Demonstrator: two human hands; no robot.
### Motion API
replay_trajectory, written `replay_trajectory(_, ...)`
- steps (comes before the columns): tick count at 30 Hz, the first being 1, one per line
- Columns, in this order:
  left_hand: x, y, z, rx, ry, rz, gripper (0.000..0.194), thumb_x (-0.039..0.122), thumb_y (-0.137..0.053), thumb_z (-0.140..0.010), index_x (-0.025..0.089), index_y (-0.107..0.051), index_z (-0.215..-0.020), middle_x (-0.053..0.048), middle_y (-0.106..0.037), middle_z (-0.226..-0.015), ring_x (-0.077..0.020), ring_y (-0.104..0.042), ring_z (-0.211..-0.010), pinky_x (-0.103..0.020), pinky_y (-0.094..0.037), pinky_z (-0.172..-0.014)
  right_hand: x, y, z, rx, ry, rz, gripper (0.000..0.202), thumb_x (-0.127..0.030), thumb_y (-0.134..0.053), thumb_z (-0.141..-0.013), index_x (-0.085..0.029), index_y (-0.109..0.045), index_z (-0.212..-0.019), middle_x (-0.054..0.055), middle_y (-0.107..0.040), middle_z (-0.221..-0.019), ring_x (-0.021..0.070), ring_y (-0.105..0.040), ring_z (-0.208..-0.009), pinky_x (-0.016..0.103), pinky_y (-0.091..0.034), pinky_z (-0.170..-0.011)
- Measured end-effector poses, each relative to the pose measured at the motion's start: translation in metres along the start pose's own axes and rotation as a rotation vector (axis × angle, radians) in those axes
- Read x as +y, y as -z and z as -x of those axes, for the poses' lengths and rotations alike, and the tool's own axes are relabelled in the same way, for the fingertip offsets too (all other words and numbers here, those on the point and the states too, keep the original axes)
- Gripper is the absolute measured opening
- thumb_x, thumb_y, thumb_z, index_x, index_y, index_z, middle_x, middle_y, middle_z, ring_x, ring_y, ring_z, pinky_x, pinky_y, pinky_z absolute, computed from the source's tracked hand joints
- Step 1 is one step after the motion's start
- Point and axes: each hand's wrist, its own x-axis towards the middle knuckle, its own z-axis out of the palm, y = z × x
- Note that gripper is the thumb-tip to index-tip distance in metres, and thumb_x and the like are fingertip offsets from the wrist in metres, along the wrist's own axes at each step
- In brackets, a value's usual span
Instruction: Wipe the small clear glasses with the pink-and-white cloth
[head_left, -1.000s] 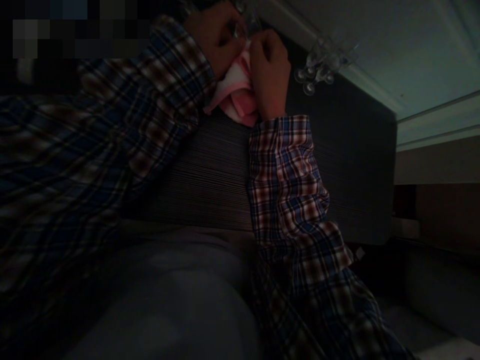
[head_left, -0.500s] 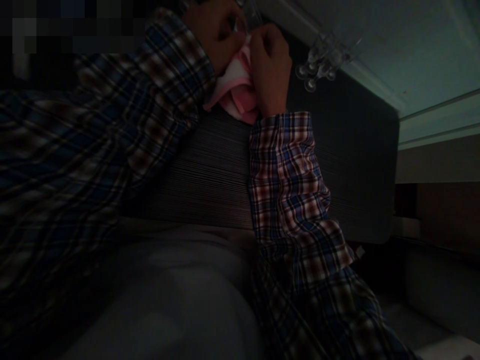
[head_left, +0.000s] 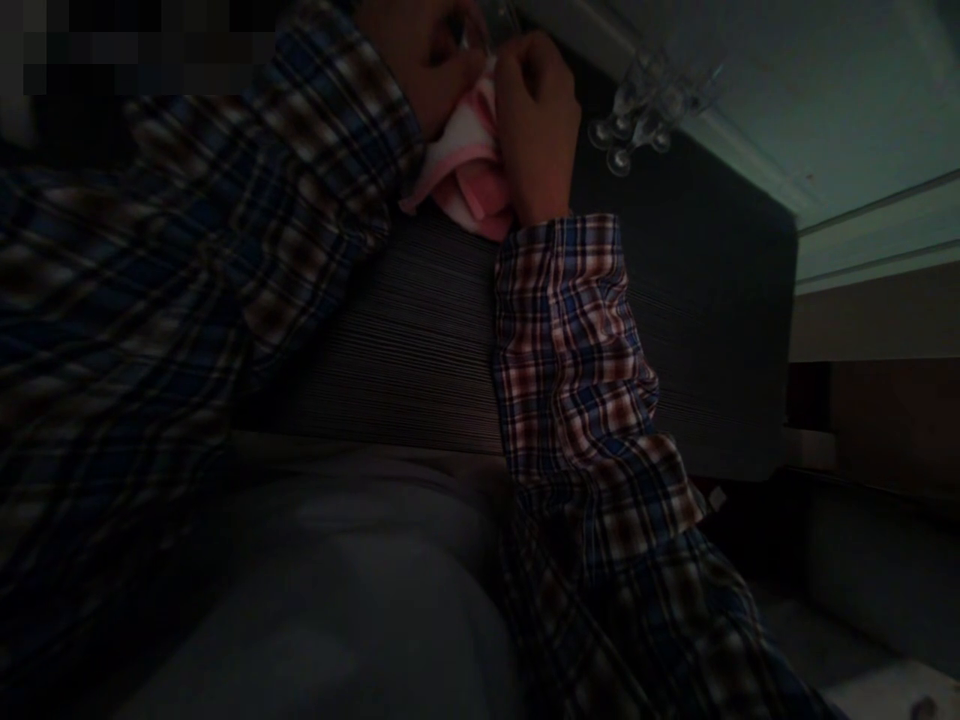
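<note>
A pink and white cloth (head_left: 480, 185) hangs bunched between my two hands above the dark table at the top centre. My right hand (head_left: 538, 125) is closed, its fingers pinching the cloth from the right. On the other side, my left hand (head_left: 424, 65) has curled fingers around a small clear object (head_left: 474, 38), with the cloth against its lower side. What that clear object is stays too dim to tell.
Several clear glass-like pieces with round ends (head_left: 634, 125) stand on the dark table (head_left: 720, 300), right of my right hand. A pale greenish surface (head_left: 840, 110) borders the table at the upper right. The scene is very dark.
Both hands and the cloth appear slightly higher and further left, along with the whole view. Their grasp looks the same.
</note>
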Motion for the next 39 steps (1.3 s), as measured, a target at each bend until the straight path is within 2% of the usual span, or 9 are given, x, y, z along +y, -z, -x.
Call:
replay_trajectory(3,-0.002,-0.001,0.001,0.037,-0.082,-0.009,0.037,0.026,-0.041,-0.082,0.009,-0.055,-0.112,-0.001,-0.053,-0.084,-0.0154,-0.056,-0.088,-0.031,-0.040,-0.081,-0.007,0.002,0.004,0.112,-0.067,-0.058,0.015,-0.017,-0.035,-0.088,-0.016,-0.045,-0.077,-0.001,-0.048,-0.082,0.0080,-0.044,-0.083,0.019,-0.030,-0.077)
replay_trajectory(7,-0.006,-0.004,0.002,0.073,-0.138,0.031,0.037,0.026,-0.042,-0.081,0.005,-0.056,-0.109,0.001,-0.049,-0.078,-0.0117,-0.056,-0.082,-0.026,-0.037,-0.078,-0.011,0.003,0.009,0.090,-0.065,-0.023,0.015,-0.018,-0.034,-0.088,-0.017,-0.045,-0.078,-0.001,-0.051,-0.084,0.0084,-0.045,-0.083,0.021,-0.033,-0.080)
replay_trajectory(10,-0.006,-0.005,0.002,0.087,-0.135,0.050,0.034,0.024,-0.044,-0.081,0.007,-0.057,-0.107,0.002,-0.050,-0.076,-0.0097,-0.055,-0.077,-0.025,-0.037,-0.076,-0.009,0.004,0.010,0.096,-0.065,-0.008,0.014,-0.019,-0.034,-0.088,-0.019,-0.045,-0.079,0.000,-0.053,-0.087,0.0106,-0.048,-0.086,0.025,-0.036,-0.082)
replay_trajectory(16,-0.003,-0.006,0.003,0.086,-0.078,0.068,0.030,0.025,-0.047,-0.082,0.010,-0.058,-0.106,0.001,-0.059,-0.080,-0.0126,-0.059,-0.080,-0.024,-0.041,-0.074,-0.007,0.003,0.011,0.134,-0.102,-0.069,0.014,-0.024,-0.041,-0.085,-0.026,-0.045,-0.071,-0.001,-0.058,-0.083,0.0154,-0.053,-0.087,0.028,-0.041,-0.073)
replay_trajectory(22,-0.002,-0.006,0.004,0.108,-0.077,0.127,0.025,0.025,-0.049,-0.084,0.016,-0.058,-0.105,0.001,-0.065,-0.089,-0.0097,-0.058,-0.078,-0.021,-0.044,-0.070,-0.008,0.002,0.014,0.119,-0.115,-0.188,0.012,-0.027,-0.043,-0.085,-0.026,-0.043,-0.073,-0.002,-0.054,-0.073,0.0138,-0.046,-0.084,0.029,-0.038,-0.076)
replay_trajectory(25,-0.004,-0.008,0.003,0.132,-0.064,0.122,0.024,0.026,-0.048,-0.084,0.018,-0.058,-0.104,0.002,-0.065,-0.086,-0.0096,-0.058,-0.075,-0.023,-0.045,-0.069,-0.009,0.001,0.014,0.129,-0.118,-0.203,0.009,-0.022,-0.043,-0.084,-0.023,-0.044,-0.075,-0.003,-0.052,-0.072,0.0115,-0.044,-0.081,0.027,-0.036,-0.079)
replay_trajectory(28,-0.007,-0.012,0.002,0.124,-0.029,0.126,0.022,0.030,-0.047,-0.085,0.021,-0.056,-0.103,0.003,-0.065,-0.085,-0.0098,-0.057,-0.074,-0.023,-0.045,-0.068,-0.009,0.000,0.015,0.179,-0.101,-0.195,0.009,-0.019,-0.041,-0.083,-0.020,-0.047,-0.076,-0.004,-0.051,-0.073,0.0097,-0.047,-0.076,0.026,-0.038,-0.077)
replay_trajectory(31,-0.008,-0.013,0.002,0.100,-0.030,0.148,0.024,0.033,-0.045,-0.085,0.021,-0.056,-0.103,0.002,-0.064,-0.089,-0.0110,-0.058,-0.079,-0.023,-0.044,-0.070,-0.009,0.000,0.016,0.226,-0.078,-0.210,0.013,-0.024,-0.039,-0.084,-0.019,-0.049,-0.076,-0.003,-0.052,-0.075,0.0101,-0.051,-0.076,0.028,-0.041,-0.078)
replay_trajectory(39,0.000,-0.004,0.006,0.057,-0.053,0.171,0.028,0.031,-0.039,-0.085,0.017,-0.054,-0.105,-0.002,-0.063,-0.088,-0.0146,-0.058,-0.080,-0.025,-0.043,-0.072,-0.009,0.001,0.018,0.259,-0.085,-0.294,0.019,-0.031,-0.038,-0.084,-0.018,-0.051,-0.079,0.000,-0.056,-0.077,0.0128,-0.055,-0.082,0.031,-0.043,-0.083)
